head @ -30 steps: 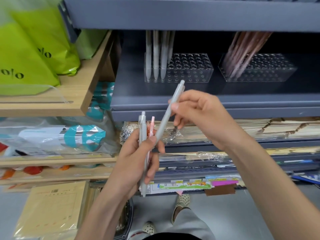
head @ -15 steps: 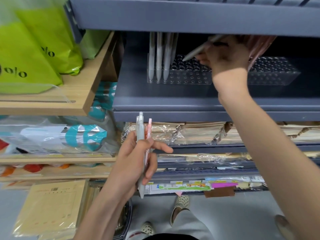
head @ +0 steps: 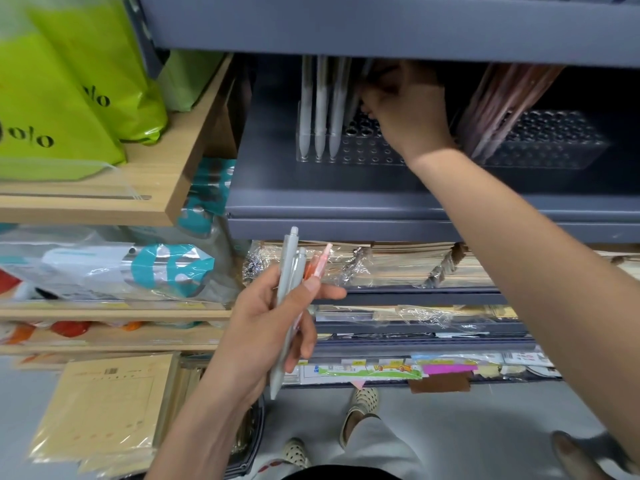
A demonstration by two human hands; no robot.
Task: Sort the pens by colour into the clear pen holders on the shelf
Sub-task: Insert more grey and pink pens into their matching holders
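Note:
My left hand point(head: 263, 327) grips a bundle of pens in front of the shelves: grey pens point(head: 287, 271) and pink-orange pens point(head: 320, 259) stick up from my fist. My right hand point(head: 405, 109) reaches into the grey shelf over the left clear pen holder point(head: 367, 152), fingers curled round a grey pen point(head: 362, 76) that is mostly hidden beside three upright grey pens point(head: 320, 109). A right clear pen holder point(head: 554, 143) carries several pink pens point(head: 498, 98) leaning at its left end.
The grey shelf above point(head: 381, 26) hangs low over the holders. Green bags point(head: 69, 84) sit on a wooden shelf point(head: 145, 188) to the left. Wrapped notebooks point(head: 398, 265) and sticker sheets fill lower shelves. My feet point(head: 360, 403) stand on the grey floor.
My right hand carried the grey pen from in front of the shelf up into it and over to the left holder beside the standing grey pens. My left hand stayed put with its bundle.

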